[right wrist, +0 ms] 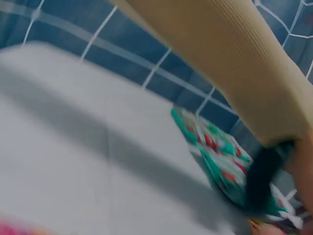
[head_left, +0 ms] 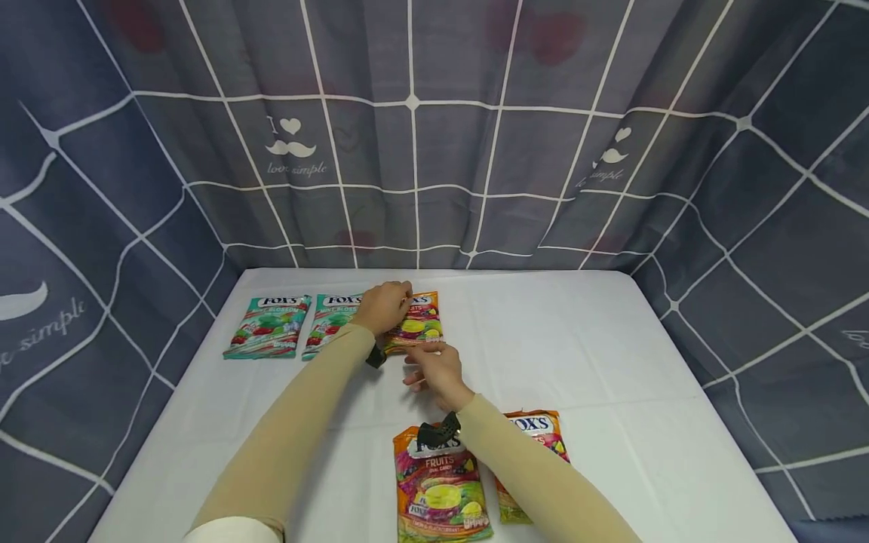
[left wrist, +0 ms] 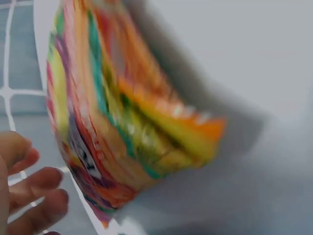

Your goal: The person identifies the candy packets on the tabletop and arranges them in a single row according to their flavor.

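Observation:
An orange Fox's Fruits candy bag (head_left: 422, 323) lies near the far edge of the white table. My left hand (head_left: 383, 308) is at its upper left side; in the left wrist view the loosely bent fingers (left wrist: 41, 196) are beside the bag's logo end. At the bag's lower edge is my right hand (head_left: 440, 371), fingertips right at the edge and the other fingers loosely bent. The left forearm partly covers a green Fox's bag (head_left: 326, 324) to the left. Blur softens both wrist views, and the right hand's fingers are hidden in its own.
Another green Fox's bag (head_left: 270, 326) lies at the far left. Nearer the front are two more orange bags, one (head_left: 443, 494) in the middle and one (head_left: 536, 426) partly under the right forearm. Grey checked curtains (head_left: 448, 151) stand around the table (head_left: 577, 339).

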`<state>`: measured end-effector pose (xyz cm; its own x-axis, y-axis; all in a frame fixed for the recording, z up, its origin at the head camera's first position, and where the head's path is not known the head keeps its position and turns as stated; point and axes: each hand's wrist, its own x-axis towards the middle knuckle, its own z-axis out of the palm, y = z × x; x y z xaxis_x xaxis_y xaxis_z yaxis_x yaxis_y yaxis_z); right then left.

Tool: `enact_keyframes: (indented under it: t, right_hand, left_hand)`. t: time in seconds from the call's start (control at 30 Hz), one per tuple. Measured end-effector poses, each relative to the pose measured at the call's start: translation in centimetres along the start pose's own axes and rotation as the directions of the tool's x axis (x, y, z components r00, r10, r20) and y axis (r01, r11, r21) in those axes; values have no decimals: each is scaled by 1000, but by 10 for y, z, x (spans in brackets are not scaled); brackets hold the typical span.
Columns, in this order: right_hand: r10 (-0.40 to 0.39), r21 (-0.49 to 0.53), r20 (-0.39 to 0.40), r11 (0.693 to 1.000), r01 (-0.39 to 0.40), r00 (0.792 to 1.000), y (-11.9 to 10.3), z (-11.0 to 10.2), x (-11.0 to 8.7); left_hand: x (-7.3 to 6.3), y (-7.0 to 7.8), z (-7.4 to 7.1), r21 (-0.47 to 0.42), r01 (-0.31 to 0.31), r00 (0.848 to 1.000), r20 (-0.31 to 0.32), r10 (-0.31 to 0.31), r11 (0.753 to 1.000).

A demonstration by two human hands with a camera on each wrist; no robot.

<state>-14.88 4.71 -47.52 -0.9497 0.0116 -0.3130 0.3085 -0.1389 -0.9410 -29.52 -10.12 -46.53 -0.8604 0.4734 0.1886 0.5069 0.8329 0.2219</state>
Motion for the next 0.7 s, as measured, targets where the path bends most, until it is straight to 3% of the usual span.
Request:
enact_keyframes:
  t: [0.07,0.17,0.27,0.4,0.53,0.7]
  right_hand:
    - [-23,-120,68,992,31,997,-2,-12,-2]
    - [-45,-275,170,957,92,984,-7,-28,-5]
    - [-53,-387,235,911,143,971,-13,-44,-9]
    - [-55,-526,255,830,187,965,-23,-61,-15]
    - [-66,-635,245,743,212,967,-31,-75,-22]
    - [-63,-677,244,704,217,968,-35,-90,-33]
  left_hand:
    - [-8,2,-3,-47,0,1000,30,1,999]
    - [-24,4,-8,-112,22,997,79,-13,993]
    - [-40,8,-16,-183,71,992,119,-49,981]
    - [-60,16,-28,-258,107,980,188,-59,960]
    - [-75,24,-41,-325,124,954,298,-23,938]
    - [-94,27,-52,-417,151,915,403,33,896]
